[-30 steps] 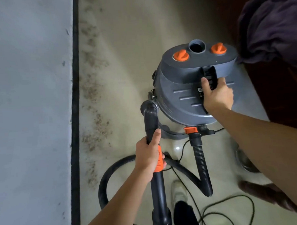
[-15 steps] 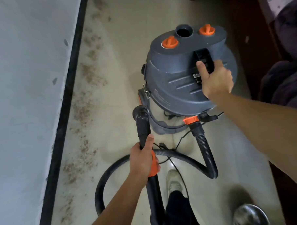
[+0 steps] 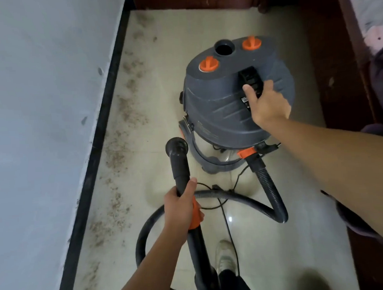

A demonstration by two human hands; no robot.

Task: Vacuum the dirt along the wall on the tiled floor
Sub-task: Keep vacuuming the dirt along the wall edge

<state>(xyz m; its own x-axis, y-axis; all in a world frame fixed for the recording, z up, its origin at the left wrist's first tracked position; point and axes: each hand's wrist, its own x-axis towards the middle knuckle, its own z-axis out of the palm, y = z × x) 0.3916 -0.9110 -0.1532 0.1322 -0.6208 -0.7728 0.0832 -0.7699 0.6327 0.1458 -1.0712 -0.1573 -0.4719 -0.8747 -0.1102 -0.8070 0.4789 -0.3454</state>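
Note:
A grey canister vacuum [image 3: 217, 108] with two orange knobs stands on the cream tiled floor [image 3: 299, 227]. My right hand [image 3: 269, 107] rests on its lid, with thumb and forefinger straight and touching the near end of the black carry handle [image 3: 250, 76]. My left hand [image 3: 180, 209] grips the black wand [image 3: 179, 167] at its orange collar, and the wand's open end points up and away. Brown dirt [image 3: 127, 110] lies in a strip along the wall [image 3: 42, 107] on the left, beside the black skirting [image 3: 98, 138].
The ribbed hose [image 3: 269, 189] loops from the canister across the floor behind my left hand, with a thin black cord [image 3: 226, 220] over it. My white shoe [image 3: 224, 255] is at the bottom. Dark wooden furniture [image 3: 336, 72] borders the floor on the right and far end.
My right hand has slid back from gripping the carry handle, and its fingers have straightened. The view has shifted back and right, showing more floor. My left hand keeps its hold on the wand.

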